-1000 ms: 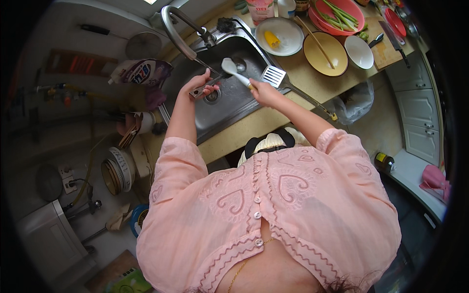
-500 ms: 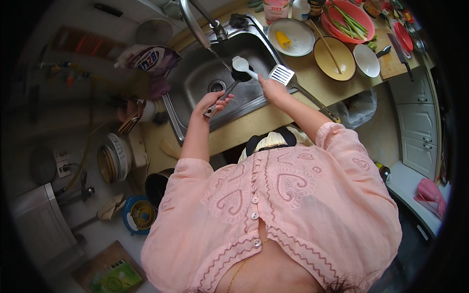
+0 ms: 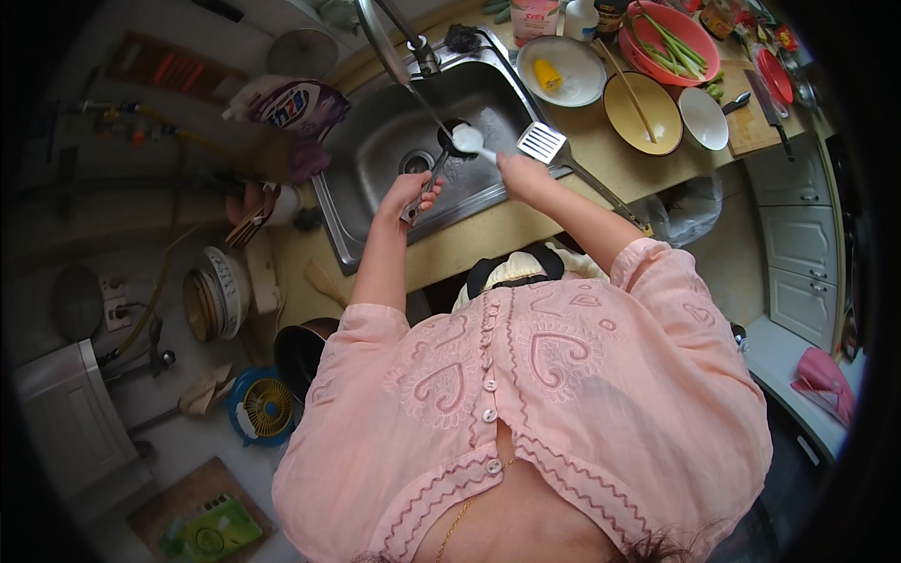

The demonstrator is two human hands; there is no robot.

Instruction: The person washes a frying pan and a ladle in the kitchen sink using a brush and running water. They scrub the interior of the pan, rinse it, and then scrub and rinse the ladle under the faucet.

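My left hand (image 3: pixel 409 194) is closed round the handle of a black ladle (image 3: pixel 450 133), with its bowl held over the sink (image 3: pixel 375 216). In my right hand (image 3: pixel 522 175) is the handle of a white, round-headed dish brush (image 3: pixel 468 140). The brush head lies in or against the ladle's bowl, hiding part of it. From the faucet (image 3: pixel 394 63) a thin stream of water runs down to the ladle. Just right of my right hand, a slotted turner (image 3: pixel 542 142) lies across the sink's rim and the counter.
Right of the sink stand a white plate (image 3: pixel 584 70) with a yellow piece of food, a yellow bowl (image 3: pixel 648 136) with chopsticks, a white bowl (image 3: pixel 704 119), and a pink basin (image 3: pixel 710 49) of green stalks. A knife (image 3: pixel 768 103) lies on a cutting board (image 3: pixel 746 141).
The white brush head has moved down and slightly right into the ladle's bowl. My left hand has shifted slightly, and the ladle's handle now stands steeper.
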